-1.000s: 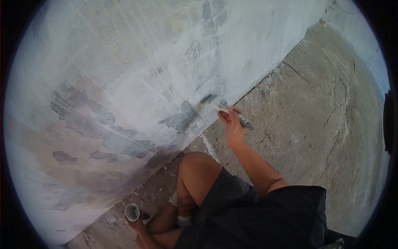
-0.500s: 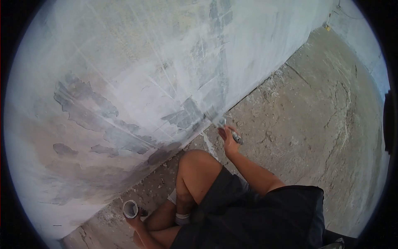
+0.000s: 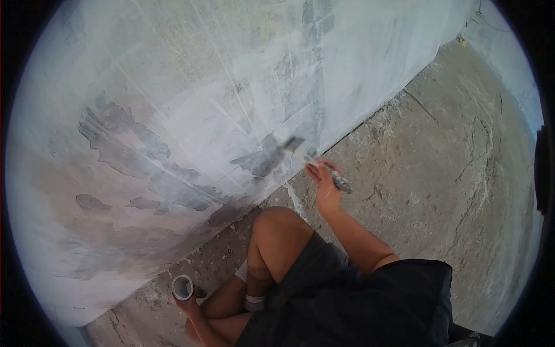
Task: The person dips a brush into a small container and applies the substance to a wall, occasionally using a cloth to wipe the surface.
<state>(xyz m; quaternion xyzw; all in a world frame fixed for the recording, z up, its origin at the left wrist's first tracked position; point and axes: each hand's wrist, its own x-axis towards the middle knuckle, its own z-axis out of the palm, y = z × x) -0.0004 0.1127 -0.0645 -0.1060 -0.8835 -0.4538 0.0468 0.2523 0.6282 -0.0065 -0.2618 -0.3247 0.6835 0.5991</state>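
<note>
My right hand [image 3: 325, 178] is closed around the handle of a paint brush [image 3: 338, 180], beside the foot of the wall [image 3: 202, 110]. The brush head is blurred near the wall's lower edge; whether it touches the wall is unclear. Down at the lower left, my left hand [image 3: 188, 306] holds a small round container [image 3: 182, 287] with a pale rim, its open top facing up. Grey patches with ragged edges show on the whitish wall.
A rough concrete floor [image 3: 416, 173] with cracks runs along the wall. My bent knee [image 3: 280, 228] and crossed legs are close to the wall's base. A second wall [image 3: 503, 63] stands at the upper right.
My right hand and the brush have shifted slightly to the right, and the brush handle is tilted differently. The view has moved a little; my left hand still holds the container.
</note>
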